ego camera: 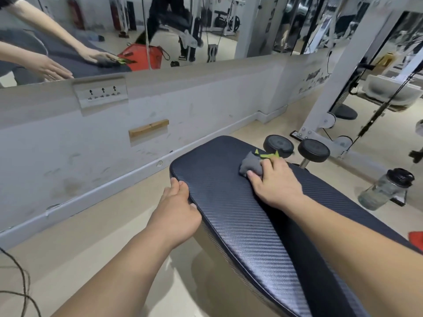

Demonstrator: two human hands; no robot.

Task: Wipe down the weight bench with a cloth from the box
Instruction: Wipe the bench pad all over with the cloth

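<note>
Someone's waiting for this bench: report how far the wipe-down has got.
Done: cloth is out, on the bench pad. In hand: right hand holds it bunched near the far end; left hand grips the pad's edge. Left: no wiped streaks show; most probably remains.

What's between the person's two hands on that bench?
Only bare padding of the bench, seen in the head view: the left hand grips its edge, the right hand holds the grey cloth.

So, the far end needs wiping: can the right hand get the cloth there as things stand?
Probably yes. The right hand holds the grey cloth on the weight bench, near its far end, and the bare pad ahead of it has nothing lying on it.
</note>
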